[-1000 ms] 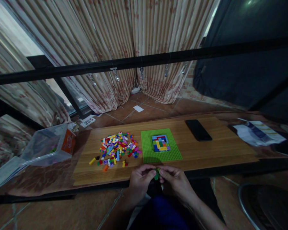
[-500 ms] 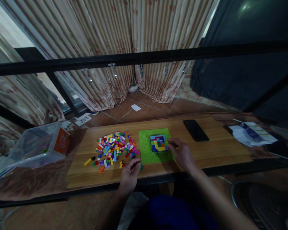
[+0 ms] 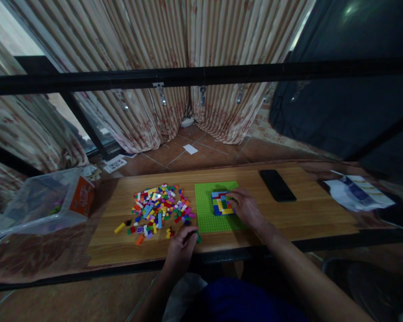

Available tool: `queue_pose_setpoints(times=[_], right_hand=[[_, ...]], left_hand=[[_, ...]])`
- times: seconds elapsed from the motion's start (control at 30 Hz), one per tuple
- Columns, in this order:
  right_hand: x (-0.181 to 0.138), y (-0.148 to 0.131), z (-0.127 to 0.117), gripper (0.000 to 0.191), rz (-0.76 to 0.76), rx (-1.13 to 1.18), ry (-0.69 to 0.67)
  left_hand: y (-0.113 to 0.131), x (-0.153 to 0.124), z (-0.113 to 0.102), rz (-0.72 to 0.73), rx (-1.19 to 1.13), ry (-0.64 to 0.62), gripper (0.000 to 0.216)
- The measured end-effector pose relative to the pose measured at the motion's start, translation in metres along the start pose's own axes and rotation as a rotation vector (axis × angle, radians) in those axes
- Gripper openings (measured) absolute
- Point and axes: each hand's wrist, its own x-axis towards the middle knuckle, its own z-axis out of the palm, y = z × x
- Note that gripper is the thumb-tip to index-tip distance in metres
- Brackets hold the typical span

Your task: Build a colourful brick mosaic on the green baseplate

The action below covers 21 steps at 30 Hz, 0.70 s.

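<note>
A small square build of toy building bricks (image 3: 222,206), with blue, light blue, red, yellow and green parts, sits on a green baseplate (image 3: 203,217). My right hand (image 3: 246,206) reaches over the build's right side. Its fingers are closed together at the top there, and they hide whatever may be between them. At the table's front edge, just left of the baseplate's near corner, my left hand (image 3: 182,245) is curled in a pinch. A green brick (image 3: 199,238) shows at its fingertips.
Left of the baseplate lies a loose pile of coloured bricks (image 3: 161,208) on the wooden board (image 3: 110,246). A black phone (image 3: 277,185) rests at the right. A clear plastic box (image 3: 50,205) stands far left, and a crumpled wrapper (image 3: 359,193) lies far right.
My right hand has moved left, from beside the brick build to over its right side. My left hand stays nearly in place with the green brick. The view has shifted slightly.
</note>
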Motion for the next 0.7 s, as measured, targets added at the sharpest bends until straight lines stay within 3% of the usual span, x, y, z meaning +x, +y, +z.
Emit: queue_pose_setpoints(times=[0.47,0.7], right_hand=[[0.0043,0.0094,0.0013,0.027,-0.097,-0.138,-0.092],[-0.0029,0.0065,0.0002,0.025,-0.02,-0.021,0.009]], left_hand=[[0.0023,0.0014,0.0002,-0.004,0.052,0.015,0.025],[0.0028,0.0011,-0.0007,-0.001,0.055,0.011,0.026]])
